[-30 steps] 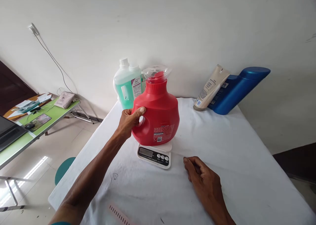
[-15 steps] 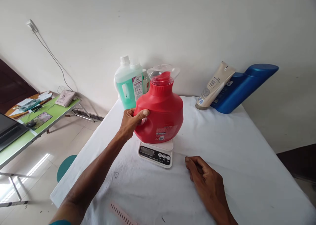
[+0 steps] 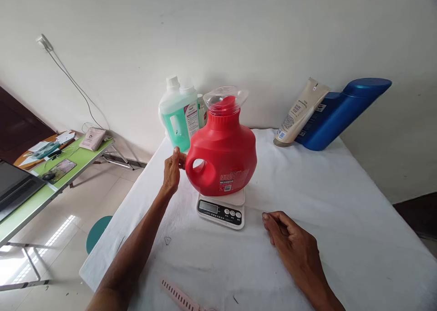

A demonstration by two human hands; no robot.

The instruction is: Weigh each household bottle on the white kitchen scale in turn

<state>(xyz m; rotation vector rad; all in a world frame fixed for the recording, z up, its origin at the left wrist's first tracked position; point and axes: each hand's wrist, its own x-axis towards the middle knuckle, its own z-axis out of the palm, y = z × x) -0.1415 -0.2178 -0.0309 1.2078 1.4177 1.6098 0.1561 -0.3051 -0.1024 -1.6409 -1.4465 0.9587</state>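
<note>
A red detergent jug (image 3: 227,142) with a clear plastic cap on top stands upright on a white digital scale (image 3: 220,211), whose display looks blank. My left hand (image 3: 173,167) is beside the jug's handle, thumb raised and clear of it. Its fingers reach toward the handle's outer side, their tips partly hidden; whether they touch it I cannot tell. To the right of the scale, my right hand (image 3: 293,242) rests low over the cloth, fingers curled and thumb against the forefinger, with nothing visible in it.
Behind the jug stand a bottle of green liquid (image 3: 175,119) and a small bottle (image 3: 202,109). A beige tube (image 3: 300,113) leans on a tilted blue bottle (image 3: 341,115) by the wall. A pink strap (image 3: 180,297) lies on the white cloth (image 3: 211,265). At left is a green table (image 3: 80,158).
My left hand has let go of the jug's handle and drawn back to the left. The jug remains on the scale. My right hand keeps its curled pose.
</note>
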